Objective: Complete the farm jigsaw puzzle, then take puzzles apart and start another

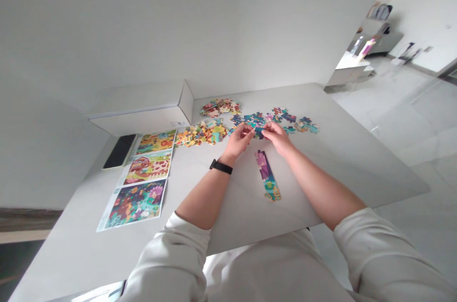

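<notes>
My left hand (240, 138) and my right hand (276, 136) meet over the white table (342, 159), fingers pinched on small blue-green puzzle pieces (258, 131) held between them. A black band sits on my left wrist. Just in front of the hands lies a joined strip of purple and teal pieces (268, 176). Behind the hands loose blue and pink pieces (282, 119) are scattered.
A yellow-orange pile of pieces (202, 133) and a red-toned pile (219, 107) lie at the back left. Three picture sheets (146, 178) line the left side beside a black phone (119, 151). A white box (143, 109) stands by the wall.
</notes>
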`<control>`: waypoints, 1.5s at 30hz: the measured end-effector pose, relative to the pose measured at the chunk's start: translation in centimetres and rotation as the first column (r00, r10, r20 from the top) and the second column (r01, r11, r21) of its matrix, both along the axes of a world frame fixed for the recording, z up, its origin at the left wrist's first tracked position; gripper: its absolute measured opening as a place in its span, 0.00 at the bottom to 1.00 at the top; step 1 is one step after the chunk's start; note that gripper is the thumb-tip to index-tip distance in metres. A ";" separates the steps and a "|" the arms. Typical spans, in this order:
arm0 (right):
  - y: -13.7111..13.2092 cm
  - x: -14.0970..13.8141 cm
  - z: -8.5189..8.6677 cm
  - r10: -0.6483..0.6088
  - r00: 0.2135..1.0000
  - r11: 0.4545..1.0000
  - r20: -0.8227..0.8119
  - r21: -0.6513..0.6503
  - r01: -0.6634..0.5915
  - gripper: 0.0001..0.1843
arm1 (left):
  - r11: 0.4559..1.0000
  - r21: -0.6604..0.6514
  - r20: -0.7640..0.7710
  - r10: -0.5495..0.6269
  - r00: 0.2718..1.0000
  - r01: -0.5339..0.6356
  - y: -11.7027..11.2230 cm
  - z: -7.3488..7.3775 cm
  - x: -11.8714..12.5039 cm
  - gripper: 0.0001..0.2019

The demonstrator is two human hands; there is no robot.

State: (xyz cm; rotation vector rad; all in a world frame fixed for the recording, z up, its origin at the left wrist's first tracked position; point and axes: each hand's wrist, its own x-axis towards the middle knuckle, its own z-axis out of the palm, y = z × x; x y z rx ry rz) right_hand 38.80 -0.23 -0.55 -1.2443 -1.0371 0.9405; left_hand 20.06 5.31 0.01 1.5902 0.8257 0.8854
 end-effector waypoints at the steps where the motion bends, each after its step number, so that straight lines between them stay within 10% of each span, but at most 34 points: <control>1: -0.1 0.1 0.0 0.016 1.000 1.000 0.004 0.012 -0.016 0.23 | 1.000 0.000 -0.005 -0.001 1.000 0.001 0.1 -0.1 -0.1 0.18; 45: -0.3 1.4 -0.6 0.084 0.980 0.996 0.178 -0.009 -0.084 0.24 | 0.997 0.031 0.030 -0.070 0.997 0.069 1.2 -1.1 -0.1 0.20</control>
